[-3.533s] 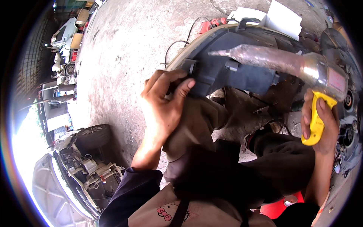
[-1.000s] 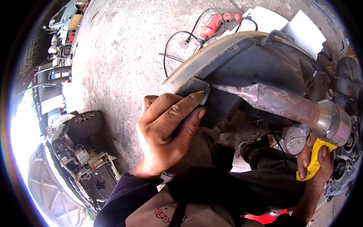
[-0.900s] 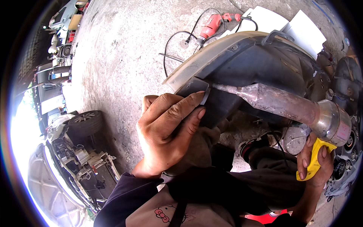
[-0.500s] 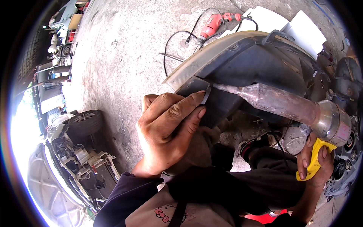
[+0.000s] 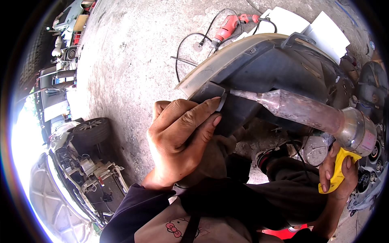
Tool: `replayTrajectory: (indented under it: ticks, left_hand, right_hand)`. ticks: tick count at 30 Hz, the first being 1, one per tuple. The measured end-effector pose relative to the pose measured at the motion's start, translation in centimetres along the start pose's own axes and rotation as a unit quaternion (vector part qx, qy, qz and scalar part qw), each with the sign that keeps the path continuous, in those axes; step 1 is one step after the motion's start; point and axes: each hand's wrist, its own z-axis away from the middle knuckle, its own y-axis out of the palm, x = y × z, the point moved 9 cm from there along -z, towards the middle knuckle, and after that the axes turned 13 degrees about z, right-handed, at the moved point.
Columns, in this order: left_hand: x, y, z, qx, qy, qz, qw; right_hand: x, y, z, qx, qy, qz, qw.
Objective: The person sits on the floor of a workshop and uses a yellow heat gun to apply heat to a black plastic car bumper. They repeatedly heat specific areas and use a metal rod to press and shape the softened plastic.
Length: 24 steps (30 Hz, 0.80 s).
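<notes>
your left hand (image 5: 180, 139) presses flat on the dark plastic panel (image 5: 263, 67) over your knee; right hand (image 5: 338, 172) grips the heat gun's yellow handle (image 5: 338, 174) — its nozzle (image 5: 243, 94) could scorch your fingertips

Two white boxes (image 5: 312, 30) lie flat on the concrete at the top right, just behind the dark bumper, side by side, plain and rectangular. A small pink label (image 5: 369, 139) sits on the heat gun's metal barrel at the right. No signs or screens show.
</notes>
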Motion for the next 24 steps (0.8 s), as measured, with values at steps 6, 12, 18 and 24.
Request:
replayTrajectory:
  ticks: [6,12,18,24]
  left_hand:
    - [0.0,0.0,0.0,-0.005,-0.003,-0.001,1.000]
    - [0.1,0.0,0.0,-0.006,-0.009,0.000,1.000]
    - [0.0,-0.1,-0.1,-0.006,-0.011,0.001,1.000]
    - [0.0,-0.1,0.0,-0.006,-0.005,0.001,1.000]
  right_hand:
    - [0.2,0.2,-0.1,0.008,-0.006,0.008,1.000]
    - [0.4,1.1,-0.3,0.050,-0.032,0.041,0.997]
    - [0.3,0.9,-0.2,0.059,-0.032,0.034,0.997]
    - [0.3,0.8,-0.2,0.060,-0.026,0.024,0.998]
